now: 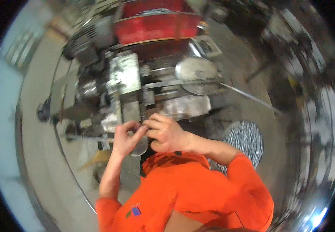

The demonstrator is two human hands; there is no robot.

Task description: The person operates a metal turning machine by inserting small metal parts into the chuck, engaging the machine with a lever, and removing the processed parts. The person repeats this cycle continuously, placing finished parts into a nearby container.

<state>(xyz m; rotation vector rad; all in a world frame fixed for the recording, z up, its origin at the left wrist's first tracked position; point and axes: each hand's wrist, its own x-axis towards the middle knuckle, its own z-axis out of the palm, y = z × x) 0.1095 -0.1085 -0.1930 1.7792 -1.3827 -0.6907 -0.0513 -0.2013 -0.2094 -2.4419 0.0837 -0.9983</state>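
My left hand [125, 140] and my right hand [166, 133] meet in front of my body, at the near side of a metal machine [130, 110]. The thumb and fingers of my left hand curl together in a pinch whose tips reach the right hand. My right hand is closed too, its fingers bent inward against the left fingertips. Whatever lies between them is too small and blurred to name. Just below the fingers shows a round greyish disc-like part [140, 147], partly covered by my left hand.
A red bin [157, 28] stands behind the machine, with a round metal plate [197, 71] to its front right. A thin rod [248, 96] juts out rightward. At my right sits a round container full of small shiny metal pieces [245, 141]. A motor [86, 42] is at far left.
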